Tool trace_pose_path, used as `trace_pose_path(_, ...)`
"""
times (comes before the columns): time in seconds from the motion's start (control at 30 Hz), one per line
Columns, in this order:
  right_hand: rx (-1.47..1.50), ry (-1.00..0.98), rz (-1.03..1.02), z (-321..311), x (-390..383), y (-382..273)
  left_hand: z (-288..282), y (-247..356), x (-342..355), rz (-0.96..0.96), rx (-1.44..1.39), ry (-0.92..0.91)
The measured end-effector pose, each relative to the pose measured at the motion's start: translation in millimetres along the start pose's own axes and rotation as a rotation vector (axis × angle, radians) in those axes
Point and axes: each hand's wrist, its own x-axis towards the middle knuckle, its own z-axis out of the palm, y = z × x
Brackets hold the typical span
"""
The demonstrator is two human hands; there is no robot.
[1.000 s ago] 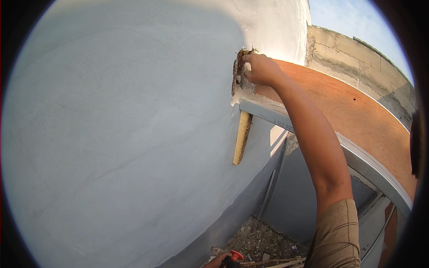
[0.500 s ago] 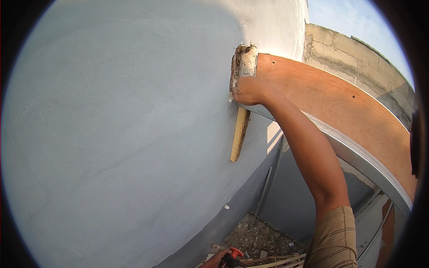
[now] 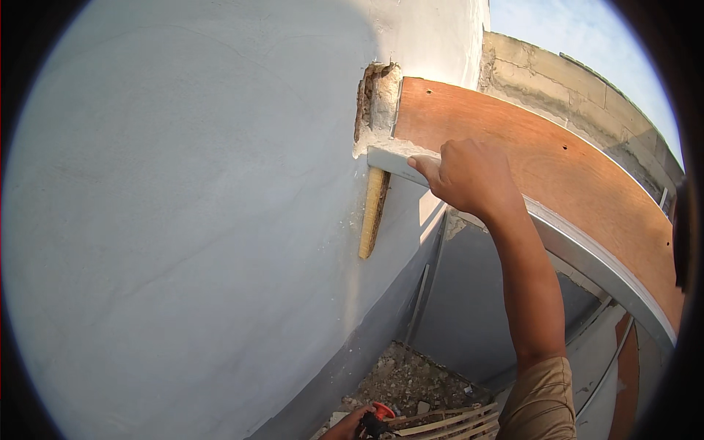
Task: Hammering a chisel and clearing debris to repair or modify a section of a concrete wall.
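Observation:
My right hand is on the dusty grey metal channel below a curved plywood board, its fingers curled over the channel and its thumb out to the left. Just left of the board, a broken cavity in the grey wall shows rough, crumbly plaster. A yellowish wooden batten hangs under the channel's end. At the lower edge, my left hand is closed on a red-and-black tool, mostly out of view. Pale specks of dust fall along the wall below the cavity.
Rubble lies at the bottom of the narrow space below, with several wooden slats nearby. A grey panel and a thin metal rod are lower right. A block wall stands behind the plywood.
My right hand has left the cavity, moving down, then right along the channel. Dust now falls below the cavity. The view has shifted slightly. My left hand still holds the tool.

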Motion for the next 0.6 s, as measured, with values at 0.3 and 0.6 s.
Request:
trace_pose_path(0.3, 0.227, 0.116, -0.332, 37, 56, -9, -19, -9, 19, -0.003, 0.055, 0.026)
trace_pose_path(0.6, 0.318, -0.008, -0.296, 20, 66, -11, -19, -7, 4, 0.062, 0.038, 0.097)
